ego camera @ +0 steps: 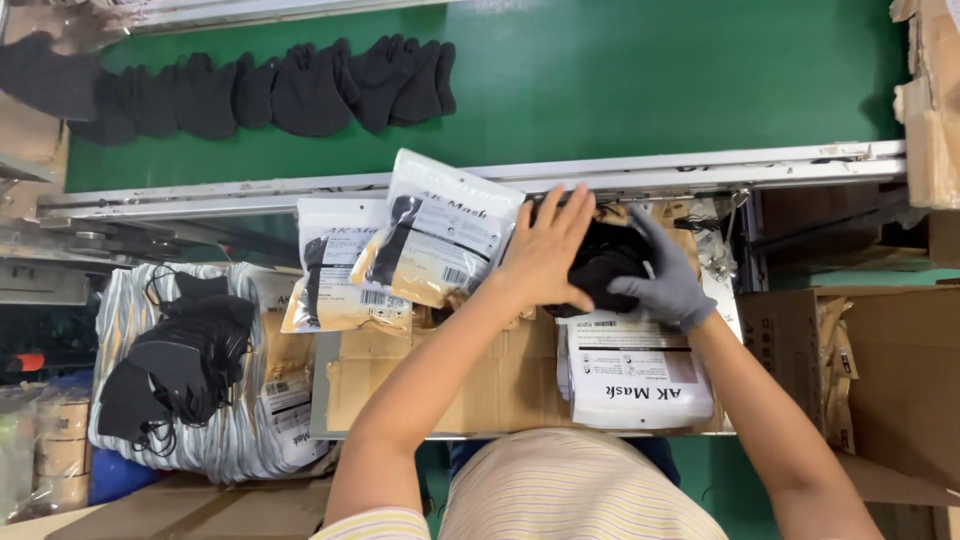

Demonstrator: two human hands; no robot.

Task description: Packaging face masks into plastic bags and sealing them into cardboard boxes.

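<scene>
In the head view, the person's bare left hand (545,250) and grey-gloved right hand (668,277) press together from opposite sides on a stack of black fabric face masks (603,262), squaring it into a compact bundle; both hands are closed around that stack, the left palm flat against its near face, the gloved fingers curled over its far edge. The stack sits on the flattened brown cardboard sheet (480,375), just above the pile of white printed plastic pouches (635,375) that lies on the same cardboard. To do this well, the judgement is that pressure should stay even on both sides so the ear loops do not spring out, with the edges aligned. To the left of the cardboard 2 filled white-and-tan pouches (400,250) lean at a tilt, and further left a heap of loose black masks (180,365) rests on a striped silver bag (225,440). Beyond the cardboard's far edge runs a green conveyor belt (620,90) carrying a row of black masks (290,90).
</scene>
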